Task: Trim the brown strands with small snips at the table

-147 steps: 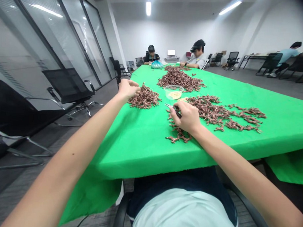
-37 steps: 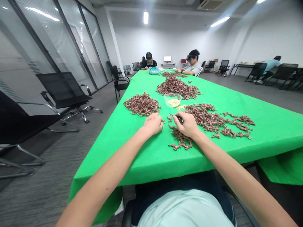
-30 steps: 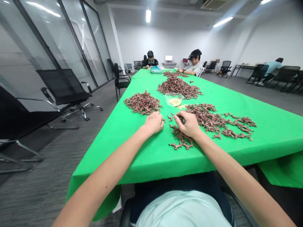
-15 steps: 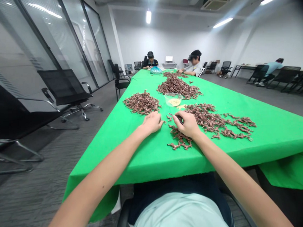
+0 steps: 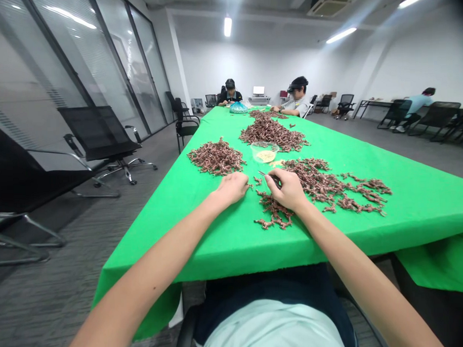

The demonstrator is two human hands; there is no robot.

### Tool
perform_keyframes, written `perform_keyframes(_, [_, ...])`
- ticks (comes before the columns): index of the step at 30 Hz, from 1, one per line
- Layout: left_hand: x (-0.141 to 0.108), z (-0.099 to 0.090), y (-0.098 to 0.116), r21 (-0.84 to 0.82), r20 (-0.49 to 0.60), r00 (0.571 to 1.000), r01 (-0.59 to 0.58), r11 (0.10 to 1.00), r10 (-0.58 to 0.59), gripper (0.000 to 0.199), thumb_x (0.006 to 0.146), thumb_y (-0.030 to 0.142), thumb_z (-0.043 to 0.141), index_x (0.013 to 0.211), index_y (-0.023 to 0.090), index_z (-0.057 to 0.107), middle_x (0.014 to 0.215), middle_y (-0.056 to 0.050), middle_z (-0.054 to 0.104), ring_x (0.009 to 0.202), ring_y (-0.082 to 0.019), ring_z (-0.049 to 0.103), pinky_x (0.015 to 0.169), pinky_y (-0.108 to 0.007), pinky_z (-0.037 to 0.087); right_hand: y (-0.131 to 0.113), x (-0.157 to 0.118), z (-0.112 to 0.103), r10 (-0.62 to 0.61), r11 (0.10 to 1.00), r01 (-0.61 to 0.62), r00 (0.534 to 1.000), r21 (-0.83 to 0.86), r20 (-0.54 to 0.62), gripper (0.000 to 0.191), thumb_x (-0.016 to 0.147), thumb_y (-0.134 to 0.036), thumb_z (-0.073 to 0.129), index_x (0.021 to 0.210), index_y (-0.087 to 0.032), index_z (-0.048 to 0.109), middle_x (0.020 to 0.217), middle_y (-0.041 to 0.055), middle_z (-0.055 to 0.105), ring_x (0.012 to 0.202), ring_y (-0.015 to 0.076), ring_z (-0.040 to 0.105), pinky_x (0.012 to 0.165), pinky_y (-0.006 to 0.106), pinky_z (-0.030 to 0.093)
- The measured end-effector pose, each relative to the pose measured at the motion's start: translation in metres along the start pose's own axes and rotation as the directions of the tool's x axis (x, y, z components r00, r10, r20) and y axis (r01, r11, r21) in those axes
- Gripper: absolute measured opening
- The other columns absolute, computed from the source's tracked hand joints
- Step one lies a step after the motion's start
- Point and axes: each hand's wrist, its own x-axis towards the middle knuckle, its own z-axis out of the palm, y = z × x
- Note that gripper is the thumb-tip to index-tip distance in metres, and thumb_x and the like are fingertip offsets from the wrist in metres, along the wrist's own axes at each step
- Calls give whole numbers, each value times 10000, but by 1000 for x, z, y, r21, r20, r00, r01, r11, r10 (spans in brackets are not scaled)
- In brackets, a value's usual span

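A desk (image 5: 188, 230) under green cloth carries heaps of small brown pieces (image 5: 323, 188). The left hand (image 5: 234, 188) rests on the cloth, empty as far as shows, just beside a stray piece and near the left heap (image 5: 216, 158). Apart from it, the right hand (image 5: 289, 189) pinches a small metal tool (image 5: 264, 174) over the spread heap. Beyond sits a clear bowl (image 5: 264, 152) of pale grains.
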Motion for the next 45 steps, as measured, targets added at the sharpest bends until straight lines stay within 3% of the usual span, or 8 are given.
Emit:
perform_keyframes(5, [0,-1,-3,-17,-11,1000,-30,999,30,269,980,248,468,1108,180,695,1143,-149,709,1116,-298,658,961,-409,498,0,0,0,6,1000,-6,1000,5,10,300,985,-449,509,877,-211,657,778,49,693,686,183,610,696,314,436])
perform_keyframes(9, [5,-2,-7,-279,-23,999,-46,959,41,242,951,277,529,1068,171,712,1041,-118,735,1011,-270,681,922,-394,516,0,-1,0,1,1000,-1,1000,6,8,307,980,-454,510,869,-211,660,763,48,688,688,185,609,688,315,436])
perform_keyframes(13, [7,-7,-8,-760,80,990,-12,650,112,260,955,346,578,1039,123,679,868,-82,722,756,-184,663,725,-325,545,-1,-1,0,-2,1000,2,1000,10,-14,312,983,-453,500,867,-209,656,771,48,693,684,182,606,690,319,436])
perform_keyframes(16, [5,-13,-6,-917,88,979,8,399,183,281,938,363,636,1064,113,660,867,-73,706,744,-157,662,694,-308,552,-1,-1,0,8,1000,-8,999,11,-41,309,983,-446,500,867,-206,656,770,49,695,673,181,603,690,321,435])
perform_keyframes(26, [-1,-13,-2,-990,100,970,75,117,220,267,940,363,691,1079,139,648,1074,-131,739,989,-204,708,903,-419,583,-1,-2,0,1,1000,-2,999,-5,-33,286,978,-427,506,843,-214,641,755,48,693,658,179,592,684,317,423])
perform_keyframes(32, [1,-12,-1,-974,226,969,221,57,100,198,867,273,756,958,135,648,982,-122,741,869,-193,710,836,-392,576,-2,-2,0,-5,1000,5,998,-11,-60,290,977,-426,507,839,-208,640,753,49,692,658,176,587,681,314,410])
perform_keyframes(36, [0,-13,-4,-941,325,946,322,105,12,284,753,310,851,818,113,657,805,-86,696,753,-177,677,741,-339,552,1,-2,2,0,1000,-1,998,-11,-59,306,979,-443,507,845,-203,644,750,46,685,652,171,573,680,309,408])
perform_keyframes(45, [-1,-14,-24,-970,205,977,196,141,56,347,641,336,936,870,145,759,902,-89,717,867,-193,673,856,-410,567,-1,-3,3,1,1000,-1,998,2,-64,294,973,-435,522,840,-207,652,728,36,675,641,169,574,664,309,393])
